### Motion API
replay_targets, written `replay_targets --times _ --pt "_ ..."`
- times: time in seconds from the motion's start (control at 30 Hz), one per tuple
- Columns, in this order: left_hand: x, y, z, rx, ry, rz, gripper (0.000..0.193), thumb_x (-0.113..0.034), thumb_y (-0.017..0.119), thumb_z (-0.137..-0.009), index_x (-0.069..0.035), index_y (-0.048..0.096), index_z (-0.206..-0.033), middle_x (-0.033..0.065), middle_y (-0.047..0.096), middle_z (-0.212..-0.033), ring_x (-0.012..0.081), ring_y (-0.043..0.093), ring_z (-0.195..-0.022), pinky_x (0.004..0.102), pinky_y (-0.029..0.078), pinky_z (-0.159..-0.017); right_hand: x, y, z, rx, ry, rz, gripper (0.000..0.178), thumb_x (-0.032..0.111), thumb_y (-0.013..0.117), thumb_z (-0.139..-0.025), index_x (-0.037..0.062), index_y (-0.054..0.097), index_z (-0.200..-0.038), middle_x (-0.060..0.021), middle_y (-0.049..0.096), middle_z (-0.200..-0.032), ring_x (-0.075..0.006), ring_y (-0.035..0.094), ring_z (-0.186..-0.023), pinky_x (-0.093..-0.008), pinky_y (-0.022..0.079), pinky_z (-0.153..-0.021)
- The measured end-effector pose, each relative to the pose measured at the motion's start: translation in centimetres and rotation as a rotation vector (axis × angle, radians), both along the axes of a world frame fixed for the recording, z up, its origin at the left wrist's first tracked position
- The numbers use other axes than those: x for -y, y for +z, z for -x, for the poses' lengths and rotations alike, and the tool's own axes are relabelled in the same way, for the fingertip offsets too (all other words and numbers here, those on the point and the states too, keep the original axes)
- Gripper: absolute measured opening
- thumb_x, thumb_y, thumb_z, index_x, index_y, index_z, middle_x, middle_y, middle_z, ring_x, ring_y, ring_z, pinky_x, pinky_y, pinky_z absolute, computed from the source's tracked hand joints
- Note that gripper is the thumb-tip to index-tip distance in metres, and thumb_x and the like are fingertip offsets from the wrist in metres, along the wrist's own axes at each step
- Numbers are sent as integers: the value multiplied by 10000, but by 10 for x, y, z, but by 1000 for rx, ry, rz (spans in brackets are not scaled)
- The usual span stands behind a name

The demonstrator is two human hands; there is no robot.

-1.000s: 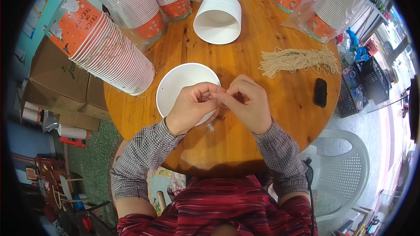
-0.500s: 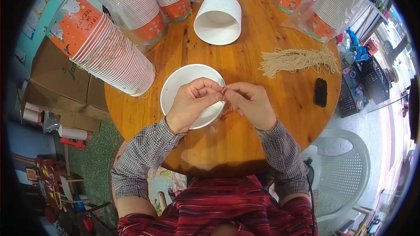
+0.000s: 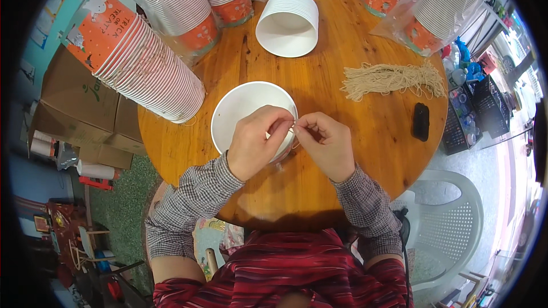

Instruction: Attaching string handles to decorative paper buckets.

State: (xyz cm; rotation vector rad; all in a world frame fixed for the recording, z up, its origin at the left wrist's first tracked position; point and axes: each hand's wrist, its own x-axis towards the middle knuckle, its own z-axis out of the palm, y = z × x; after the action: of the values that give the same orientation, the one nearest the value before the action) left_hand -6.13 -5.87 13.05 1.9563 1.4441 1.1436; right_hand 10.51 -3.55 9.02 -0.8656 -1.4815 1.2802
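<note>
A white paper bucket (image 3: 228, 113) stands with its mouth up in front of me, its inside showing. At its right rim my left hand (image 3: 258, 141) and my right hand (image 3: 328, 144) meet fingertip to fingertip, both closed in a pinch. Between them is a thin piece of string (image 3: 294, 128), partly hidden by the fingers; a small loop of it hangs near the bucket's outer side. Whether it is knotted I cannot tell. My left hand hangs partly over the bucket's mouth.
A leaning stack of orange-and-white buckets (image 3: 154, 71) rises at the left. Another nested stack (image 3: 288, 31) lies on its side at the back. Bagged stacks (image 3: 171, 5) line the far edge. Tan strings (image 3: 394, 80) and a black device (image 3: 420, 121) lie at the right of the wooden table (image 3: 365, 148).
Both hands have shifted slightly and turned, with the fingertips still together at the bucket's right rim. The string loop shows less now. The whole view has shifted a little.
</note>
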Motion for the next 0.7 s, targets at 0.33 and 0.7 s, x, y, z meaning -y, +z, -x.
replay_targets --times 0.33,0.7 --pt "-4 7 7 -168 -185 -132 99 -22 636 -844 24 629 -932 108 619 -871 243 609 -784 314 492 -687 -4 6 -11 83 29 -74 96 39 640 -876 -18 619 -951 -46 654 -827 -64 590 -715 -229 491 -633" --pt "-12 6 12 716 -222 768 166 -159 588 -949 -7 652 -937 -25 597 -817 42 463 -693 187 400 -653 2 -4 -6 -187 130 9 148 4 620 -892 -8 602 -1039 -54 676 -885 -88 640 -809 -216 516 -702"
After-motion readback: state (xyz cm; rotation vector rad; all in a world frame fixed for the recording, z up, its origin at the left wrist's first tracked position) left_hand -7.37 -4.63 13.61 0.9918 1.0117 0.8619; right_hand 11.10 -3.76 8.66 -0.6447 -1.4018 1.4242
